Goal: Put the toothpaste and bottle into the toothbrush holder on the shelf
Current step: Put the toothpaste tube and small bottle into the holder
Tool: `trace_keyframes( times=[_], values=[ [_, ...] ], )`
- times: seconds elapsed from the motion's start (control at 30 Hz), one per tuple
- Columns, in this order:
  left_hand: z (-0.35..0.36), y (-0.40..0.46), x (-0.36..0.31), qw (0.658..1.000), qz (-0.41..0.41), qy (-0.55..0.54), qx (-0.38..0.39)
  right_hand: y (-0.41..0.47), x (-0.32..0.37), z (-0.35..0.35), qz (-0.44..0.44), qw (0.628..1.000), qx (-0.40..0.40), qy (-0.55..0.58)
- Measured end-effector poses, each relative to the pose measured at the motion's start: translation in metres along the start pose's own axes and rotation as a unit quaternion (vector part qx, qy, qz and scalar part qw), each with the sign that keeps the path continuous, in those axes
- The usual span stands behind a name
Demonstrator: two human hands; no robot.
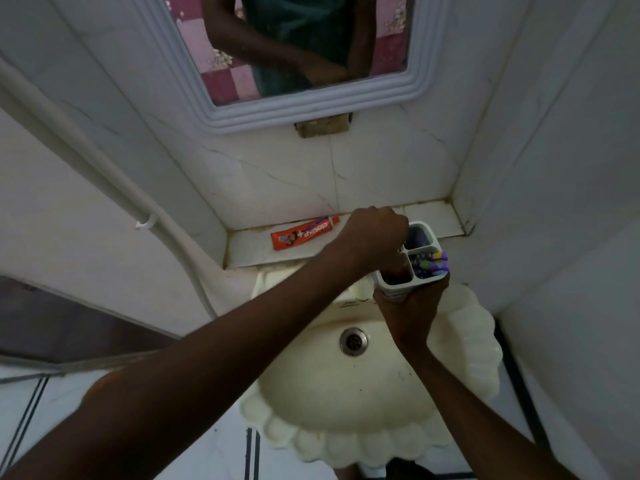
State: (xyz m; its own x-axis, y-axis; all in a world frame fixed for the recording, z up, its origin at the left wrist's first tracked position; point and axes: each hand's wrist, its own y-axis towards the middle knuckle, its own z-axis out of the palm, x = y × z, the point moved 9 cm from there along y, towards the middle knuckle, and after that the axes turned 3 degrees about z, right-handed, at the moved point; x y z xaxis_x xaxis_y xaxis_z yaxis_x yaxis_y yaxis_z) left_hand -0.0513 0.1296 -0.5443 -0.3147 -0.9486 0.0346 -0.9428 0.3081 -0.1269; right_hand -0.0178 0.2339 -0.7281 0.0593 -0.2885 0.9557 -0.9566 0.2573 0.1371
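Note:
An orange-red toothpaste tube (304,233) lies flat on the tiled shelf (249,245) below the mirror. The white toothbrush holder (423,250), split into three compartments, is held over the sink just in front of the shelf's edge. My right hand (410,306) grips it from underneath. My left hand (375,237) is above its left side, fingers curled down around a dark bottle (394,270) that stands in the near-left compartment and is mostly hidden. Purple toothbrushes (433,264) fill the right compartment.
A cream scalloped sink (460,344) with a metal drain (354,341) lies right below the hands. A white-framed mirror (311,105) hangs above the shelf. White walls close in on both sides, and a white pipe (104,174) runs down the left wall.

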Motion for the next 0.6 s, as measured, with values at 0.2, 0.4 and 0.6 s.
trace_keyframes(
  times=[0.2,0.4,0.6],
  values=[
    [-0.003,-0.003,0.037,0.995,-0.036,-0.081,-0.054,0.000,0.000,0.002,-0.004,1.000,0.008,0.005],
    [0.026,-0.008,0.147,0.976,-0.138,-0.143,-0.093,0.000,-0.003,0.002,0.014,1.000,0.007,0.018],
    [0.154,-0.004,0.204,0.956,-0.240,-0.157,0.064,0.000,-0.005,0.006,-0.003,1.000,0.014,0.001]
  ],
)
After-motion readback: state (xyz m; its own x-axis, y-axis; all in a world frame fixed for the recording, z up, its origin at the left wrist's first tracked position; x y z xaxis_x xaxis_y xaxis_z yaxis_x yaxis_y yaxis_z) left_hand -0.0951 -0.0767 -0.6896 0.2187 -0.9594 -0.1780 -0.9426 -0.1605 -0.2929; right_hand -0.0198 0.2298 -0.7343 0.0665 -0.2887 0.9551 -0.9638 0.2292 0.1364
